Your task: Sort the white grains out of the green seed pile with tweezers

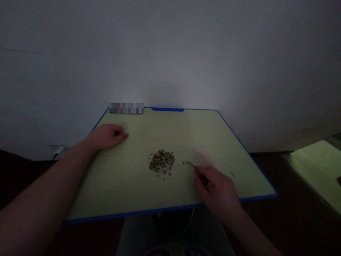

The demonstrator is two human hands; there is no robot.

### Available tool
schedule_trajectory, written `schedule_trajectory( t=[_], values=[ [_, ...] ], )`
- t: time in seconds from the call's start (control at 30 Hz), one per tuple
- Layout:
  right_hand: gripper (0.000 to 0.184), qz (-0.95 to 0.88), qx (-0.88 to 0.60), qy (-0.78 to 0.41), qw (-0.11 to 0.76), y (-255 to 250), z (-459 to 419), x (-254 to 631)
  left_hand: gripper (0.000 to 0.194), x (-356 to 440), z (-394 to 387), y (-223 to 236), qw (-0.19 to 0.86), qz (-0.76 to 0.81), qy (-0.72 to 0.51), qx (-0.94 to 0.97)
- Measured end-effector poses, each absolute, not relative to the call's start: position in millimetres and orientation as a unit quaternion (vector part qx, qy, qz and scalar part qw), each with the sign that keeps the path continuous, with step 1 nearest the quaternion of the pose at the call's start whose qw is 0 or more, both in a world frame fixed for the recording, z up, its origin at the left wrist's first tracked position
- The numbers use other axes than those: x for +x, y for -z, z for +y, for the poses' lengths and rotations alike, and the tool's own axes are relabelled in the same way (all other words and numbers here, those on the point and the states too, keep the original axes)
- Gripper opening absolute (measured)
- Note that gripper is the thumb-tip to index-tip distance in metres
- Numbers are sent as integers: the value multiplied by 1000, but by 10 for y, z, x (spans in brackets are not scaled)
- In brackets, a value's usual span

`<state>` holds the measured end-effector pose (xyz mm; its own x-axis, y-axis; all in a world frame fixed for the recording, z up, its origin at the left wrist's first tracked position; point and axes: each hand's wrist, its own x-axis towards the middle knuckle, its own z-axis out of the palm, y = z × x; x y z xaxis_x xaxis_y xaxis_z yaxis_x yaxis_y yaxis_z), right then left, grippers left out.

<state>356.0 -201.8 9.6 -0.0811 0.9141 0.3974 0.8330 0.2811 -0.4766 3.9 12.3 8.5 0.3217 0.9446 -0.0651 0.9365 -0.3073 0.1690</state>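
Observation:
My right hand (218, 190) is closed around a slim tool with a thin, curved tip (189, 163); its exact kind is too dim to make out. The tip reaches left, close beside a small dark grain (183, 162) on the tabletop. To the left of it lies a loose pile of dark green-brown seeds or beans (161, 161), with paler bits among them. A spread of pale, rice-like grains (203, 155) lies just beyond my right hand, partly hidden by it. My left hand (108, 137) rests on the left side of the table, fingers curled in, with nothing visible in them.
The light wood table (128, 192) has a blue rim. At its far left corner lies a blurred-out strip (126, 108). A tiny dark sliver (232, 174) lies to the right. A wall rises behind, and another pale surface (317, 167) stands at right.

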Motion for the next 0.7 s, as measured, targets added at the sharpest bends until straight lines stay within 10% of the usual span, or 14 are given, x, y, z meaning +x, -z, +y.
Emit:
schedule_trajectory(
  t=[0.7],
  values=[
    [26, -732, -597, -110, 308, -70, -1905, 3505, 42, 49, 106, -101, 91, 583, -33, 807]
  ],
)
